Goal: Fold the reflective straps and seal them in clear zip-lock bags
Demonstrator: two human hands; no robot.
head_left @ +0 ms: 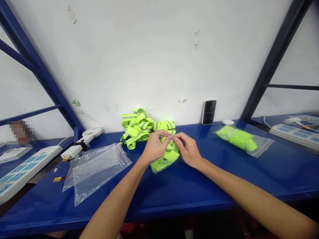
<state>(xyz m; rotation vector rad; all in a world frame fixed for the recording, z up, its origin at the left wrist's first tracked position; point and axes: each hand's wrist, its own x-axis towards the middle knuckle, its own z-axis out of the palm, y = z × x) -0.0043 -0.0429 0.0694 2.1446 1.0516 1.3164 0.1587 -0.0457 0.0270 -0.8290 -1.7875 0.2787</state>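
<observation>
Both my hands meet at the middle of the blue table [224, 186]. My left hand [156, 146] and my right hand [188, 149] pinch the top edge of a clear plastic bag [165, 159] that holds a folded neon-yellow reflective strap. The bag lies on the table under my fingers. Just behind it sits a loose heap of neon-yellow reflective straps [142, 127].
Several empty clear bags [96, 169] lie at the left. A filled, closed bag [240, 139] rests at the right. A black phone [208, 112] leans on the wall. Power strips [23, 167] and a small white fan [82, 142] are at the left, and another strip [296, 134] at the right.
</observation>
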